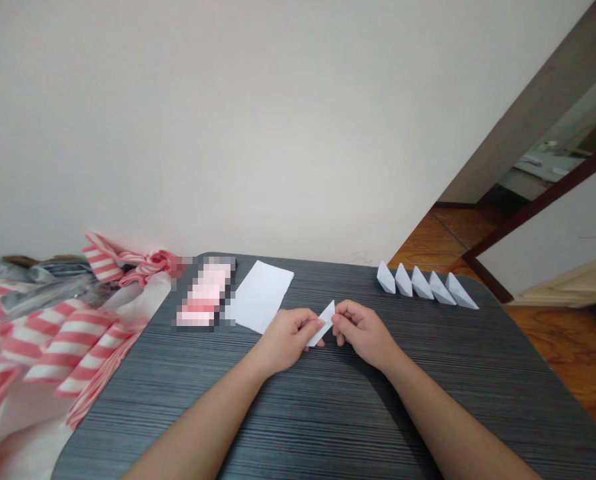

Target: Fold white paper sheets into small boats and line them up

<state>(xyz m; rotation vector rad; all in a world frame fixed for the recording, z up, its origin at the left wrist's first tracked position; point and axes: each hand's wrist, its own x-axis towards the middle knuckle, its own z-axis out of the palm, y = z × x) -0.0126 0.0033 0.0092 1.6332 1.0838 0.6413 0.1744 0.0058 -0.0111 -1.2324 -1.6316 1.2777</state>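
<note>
Between my hands, over the middle of the dark table (298, 413), is a small folded piece of white paper (327, 319) with a pointed top. My left hand (289, 337) pinches its lower left side between thumb and fingers. On the right edge of the same paper, the thumb and fingertips of my right hand (363, 330) are closed. Just beyond my left hand lies a stack of white paper sheets (263, 293). Several folded paper boats (421, 283) stand in a slanting row at the right rear of the table.
A pixelated pinkish phone-like rectangle (205, 293) lies left of the sheets. Red-and-white striped cloth (63, 340) is heaped beside the table's left edge. The white wall (278, 133) rises behind the table, and wooden floor (573, 340) shows at the right.
</note>
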